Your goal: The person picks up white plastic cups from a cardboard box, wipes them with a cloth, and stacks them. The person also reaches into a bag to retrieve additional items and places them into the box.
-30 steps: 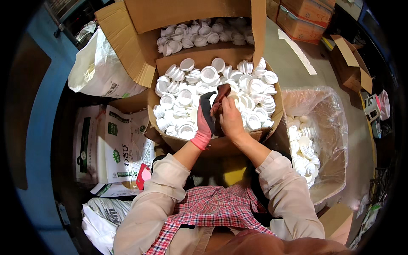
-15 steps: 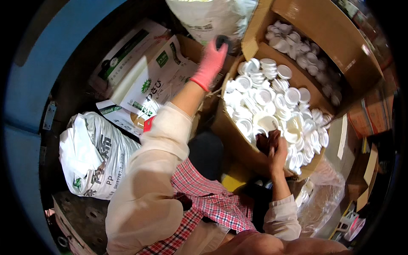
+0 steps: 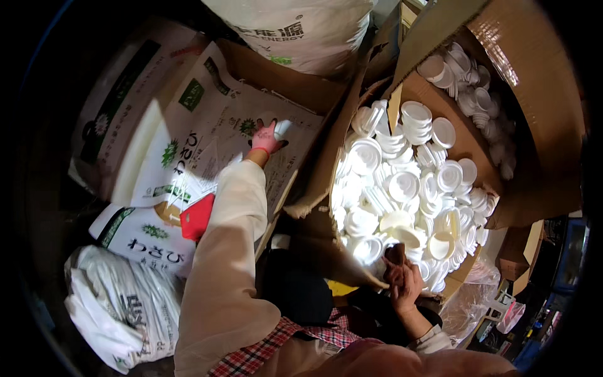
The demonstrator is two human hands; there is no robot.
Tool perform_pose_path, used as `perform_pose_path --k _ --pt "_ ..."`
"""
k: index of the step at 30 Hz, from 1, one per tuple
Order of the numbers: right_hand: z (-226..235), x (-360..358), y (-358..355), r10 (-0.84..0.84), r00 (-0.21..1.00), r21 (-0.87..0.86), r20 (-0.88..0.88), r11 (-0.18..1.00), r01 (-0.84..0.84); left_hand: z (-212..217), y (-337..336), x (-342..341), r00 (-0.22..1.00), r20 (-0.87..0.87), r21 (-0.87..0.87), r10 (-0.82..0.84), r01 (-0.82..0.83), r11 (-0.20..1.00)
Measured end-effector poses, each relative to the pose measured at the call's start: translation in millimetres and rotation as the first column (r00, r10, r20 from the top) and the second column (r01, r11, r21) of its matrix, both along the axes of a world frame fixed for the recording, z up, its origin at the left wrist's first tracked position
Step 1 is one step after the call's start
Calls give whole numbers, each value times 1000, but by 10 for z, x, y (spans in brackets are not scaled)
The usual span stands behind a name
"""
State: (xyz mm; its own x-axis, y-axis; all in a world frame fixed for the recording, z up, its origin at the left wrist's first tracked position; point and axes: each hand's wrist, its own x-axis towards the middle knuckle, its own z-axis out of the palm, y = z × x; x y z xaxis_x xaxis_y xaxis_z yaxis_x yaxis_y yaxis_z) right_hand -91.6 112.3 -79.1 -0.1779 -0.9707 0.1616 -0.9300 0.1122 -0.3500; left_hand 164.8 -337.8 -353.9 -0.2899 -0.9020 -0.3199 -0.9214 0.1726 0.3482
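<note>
My left hand (image 3: 265, 141), in a pink glove with dark fingertips, reaches over the open carton (image 3: 220, 135) on the left, its fingers spread. Beside its thumb and forefinger is a small white piece (image 3: 282, 130); whether they touch is unclear. My bare right hand (image 3: 407, 288) is bent closed at the near edge of the big cardboard box (image 3: 314, 242) on the right. Something dark reddish-brown (image 3: 394, 257) shows at its fingers, too shadowed to name. Heaped in that box are round white plastic lids (image 3: 402, 186), some nested in stacks.
A white sack (image 3: 301, 31) stands behind the carton, and another white woven sack (image 3: 125, 308) sits at lower left. A red piece (image 3: 196, 217) lies by my left sleeve. More white pieces (image 3: 468, 88) lie beyond the box's partition. Clear plastic film (image 3: 471, 301) hangs at right.
My left hand has swung from near the back sack to over the left carton, and its fingers have spread. The view has shifted. My right hand stays at the lid box's near edge.
</note>
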Motion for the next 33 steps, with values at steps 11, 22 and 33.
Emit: perform_pose_path --k 11,22,33 --pt "-21 -11 -98 -47 999 61 14 997 46 -133 -306 -177 994 -75 -381 79 -102 919" --pt "1 -130 -128 57 998 -5 33 998 -57 -468 -501 296 920 -317 -177 231 -297 938" --pt "6 23 5 4 999 -134 50 991 3 2645 1098 -194 420 -815 -382 -400 132 915"
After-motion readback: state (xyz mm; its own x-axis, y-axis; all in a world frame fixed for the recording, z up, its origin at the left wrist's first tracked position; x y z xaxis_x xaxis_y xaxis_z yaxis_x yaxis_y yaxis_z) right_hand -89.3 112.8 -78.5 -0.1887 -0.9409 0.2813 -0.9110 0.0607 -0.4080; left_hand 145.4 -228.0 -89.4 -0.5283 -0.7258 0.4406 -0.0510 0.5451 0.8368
